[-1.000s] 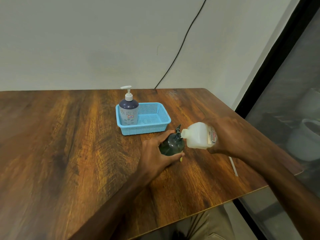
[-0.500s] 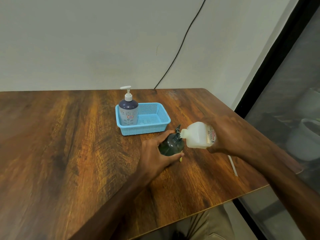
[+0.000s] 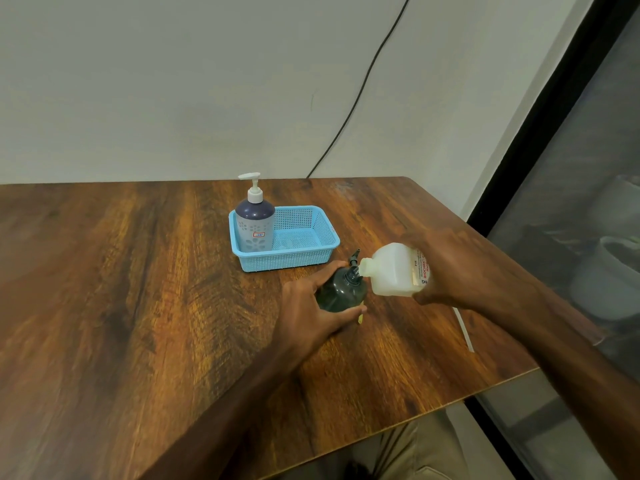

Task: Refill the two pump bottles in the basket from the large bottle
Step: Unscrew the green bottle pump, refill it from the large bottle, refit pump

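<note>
left hand [image 3: 304,313]: I grip the dark pump bottle [image 3: 341,289] on the table [image 3: 138,306], front of the blue basket [image 3: 304,258].
right hand [image 3: 446,271]: holds tilted large bottle [image 3: 391,270], spout at neck.
tip: steady, slow pour.

Your left hand [image 3: 308,310] curls round the dark pump bottle [image 3: 341,292]; your right hand [image 3: 453,271] grips the large bottle [image 3: 391,270], both forearms outstretched.

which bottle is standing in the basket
The purple plastic pump bottle, upright in the blue mesh basket. The dark round bottle stands on the table; the large white bottle is held tilted.
</note>
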